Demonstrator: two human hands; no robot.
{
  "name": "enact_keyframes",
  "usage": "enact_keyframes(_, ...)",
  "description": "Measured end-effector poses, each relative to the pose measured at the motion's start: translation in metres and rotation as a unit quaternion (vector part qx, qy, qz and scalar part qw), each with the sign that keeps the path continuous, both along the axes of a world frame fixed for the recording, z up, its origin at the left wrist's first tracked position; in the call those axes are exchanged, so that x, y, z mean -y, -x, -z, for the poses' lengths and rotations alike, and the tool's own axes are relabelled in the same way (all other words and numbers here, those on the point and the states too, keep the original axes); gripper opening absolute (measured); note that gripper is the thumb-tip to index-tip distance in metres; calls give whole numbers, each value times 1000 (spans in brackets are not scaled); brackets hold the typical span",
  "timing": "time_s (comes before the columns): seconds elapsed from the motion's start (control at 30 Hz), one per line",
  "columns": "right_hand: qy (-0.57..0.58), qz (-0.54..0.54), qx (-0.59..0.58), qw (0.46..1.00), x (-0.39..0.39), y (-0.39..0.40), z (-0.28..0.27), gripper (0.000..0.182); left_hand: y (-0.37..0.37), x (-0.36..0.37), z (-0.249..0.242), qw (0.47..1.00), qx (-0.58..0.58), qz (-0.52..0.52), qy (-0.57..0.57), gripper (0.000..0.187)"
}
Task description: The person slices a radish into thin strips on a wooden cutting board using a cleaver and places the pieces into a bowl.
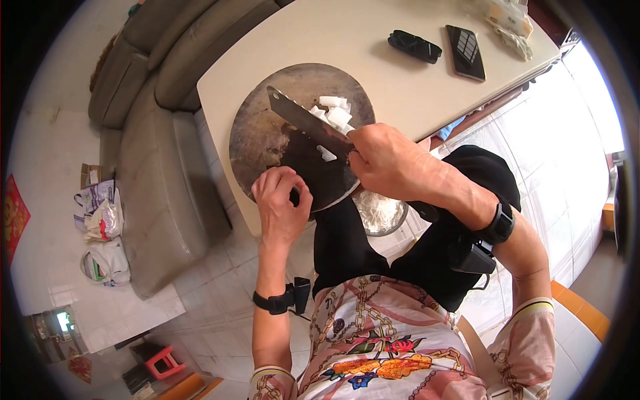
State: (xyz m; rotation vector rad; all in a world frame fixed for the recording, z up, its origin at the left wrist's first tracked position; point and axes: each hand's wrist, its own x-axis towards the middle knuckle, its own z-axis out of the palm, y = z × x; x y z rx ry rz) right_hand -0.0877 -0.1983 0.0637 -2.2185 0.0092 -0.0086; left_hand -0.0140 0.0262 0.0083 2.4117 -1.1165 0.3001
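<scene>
My right hand (387, 160) is closed around the handle of a cleaver (308, 121), whose broad dark blade reaches up and left over a round wooden chopping board (260, 127). White vegetable chunks (339, 117), perhaps radish, lie against the far side of the blade. On the near side, a small white piece (326, 153) sits on the wet, dark part of the board. My left hand (281, 197) rests at the board's near left edge. Its fingers are bent and the thumb stands apart, with nothing visible between them.
Below the board, a bowl of white shreds (380, 212) is partly hidden by my right arm. A black case (415, 47) and a phone (465, 53) lie on the cream table (320, 40). A grey sofa (177, 193) stands at left, with bags (103, 227) beyond it.
</scene>
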Motion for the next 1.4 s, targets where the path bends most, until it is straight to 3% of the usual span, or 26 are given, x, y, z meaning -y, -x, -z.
enact_keyframes(0.23,14,8,19,1000,10,-1,-7,17,-6,12,-6,995,-57,2,83,21)
enact_keyframes(0.3,-5,27,45,999,11,-2,-2,17,-13,23,-2,998,-2,27,63,23)
enact_keyframes(0.6,18,18,29,999,11,-2,-2,21,-33,55,0,987,-21,143,74,22)
enact_keyframes(0.8,29,21,20,999,7,-2,-4,22,-27,54,3,993,12,114,13,20)
enact_keyframes(1.13,16,-16,44,999,-2,3,-2,13,-7,20,8,998,51,17,15,22)
enact_keyframes(1.4,156,-89,99,979,-18,13,11,10,1,19,18,994,65,44,70,13)
